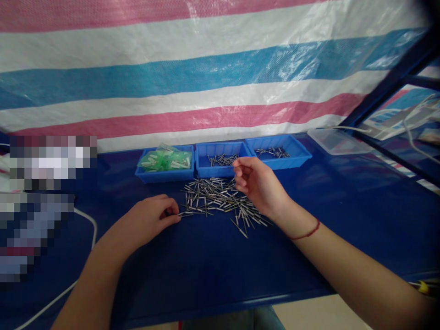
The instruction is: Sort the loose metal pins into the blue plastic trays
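A loose pile of metal blind rivets [213,195], each a pale sleeve on a thin dark pin, lies on the blue tabletop. At the pile's left edge my left hand [151,222] rests low, thumb and forefinger pinched on the end of a rivet [187,213]. My right hand [259,183] is raised over the pile's right side, in front of the middle blue bin [202,172]. Its fingers are curled together, and whatever they hold is hidden. That bin contains several rivets, as does the right blue bin [297,160].
The left blue bin [165,176] holds a green net or bag with pale pieces. Beyond the bins hangs a striped plastic sheet [172,82]. A clear plastic lid [338,142] lies right of them. A white cable [92,224] runs along the left; a dark frame stands right.
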A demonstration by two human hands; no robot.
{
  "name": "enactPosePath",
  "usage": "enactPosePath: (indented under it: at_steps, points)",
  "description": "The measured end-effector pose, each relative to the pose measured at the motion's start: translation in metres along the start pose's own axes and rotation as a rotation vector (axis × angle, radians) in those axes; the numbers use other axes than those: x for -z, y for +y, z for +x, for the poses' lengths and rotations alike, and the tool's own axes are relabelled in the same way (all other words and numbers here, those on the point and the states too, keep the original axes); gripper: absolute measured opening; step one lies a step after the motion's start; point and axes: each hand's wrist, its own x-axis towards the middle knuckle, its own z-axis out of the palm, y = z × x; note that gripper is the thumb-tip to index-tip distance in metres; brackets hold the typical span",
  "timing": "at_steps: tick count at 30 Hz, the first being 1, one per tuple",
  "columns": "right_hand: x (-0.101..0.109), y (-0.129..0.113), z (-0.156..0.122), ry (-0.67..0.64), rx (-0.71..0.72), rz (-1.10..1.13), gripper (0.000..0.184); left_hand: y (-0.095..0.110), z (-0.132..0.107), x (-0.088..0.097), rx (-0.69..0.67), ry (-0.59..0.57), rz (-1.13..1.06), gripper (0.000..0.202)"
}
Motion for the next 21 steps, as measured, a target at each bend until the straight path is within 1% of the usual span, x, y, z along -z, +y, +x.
enactPosePath:
  at_steps: [4,7,9,12,16,18,21]
  points:
    - [-0.002,0.009,-0.002,-0.058,0.032,-0.178,0.012,0.012,0.006,-0.007,-0.074,0.051,0.016,0.016]
    - [-0.003,0.016,-0.004,-0.123,0.059,-0.442,0.014,0.021,0.013,-0.017,-0.132,0.114,0.043,0.015]
    - [-0.004,0.02,-0.005,-0.204,0.155,-0.663,0.015,0.025,0.019,-0.023,-0.166,0.181,0.069,0.015]
    - [-0.003,0.024,-0.008,-0.31,0.355,-0.952,0.015,0.027,0.026,-0.032,-0.187,0.244,0.076,0.013]
    - [-0.002,0.025,-0.009,-0.365,0.581,-1.209,0.015,0.026,0.028,-0.037,-0.202,0.298,0.052,0.013]
    - [-0.001,0.026,-0.009,-0.378,0.624,-1.277,0.014,0.025,0.028,-0.038,-0.204,0.315,0.036,0.014]
    - [0.001,0.028,-0.007,-0.373,0.614,-1.328,0.013,0.024,0.027,-0.037,-0.211,0.336,-0.003,0.015]
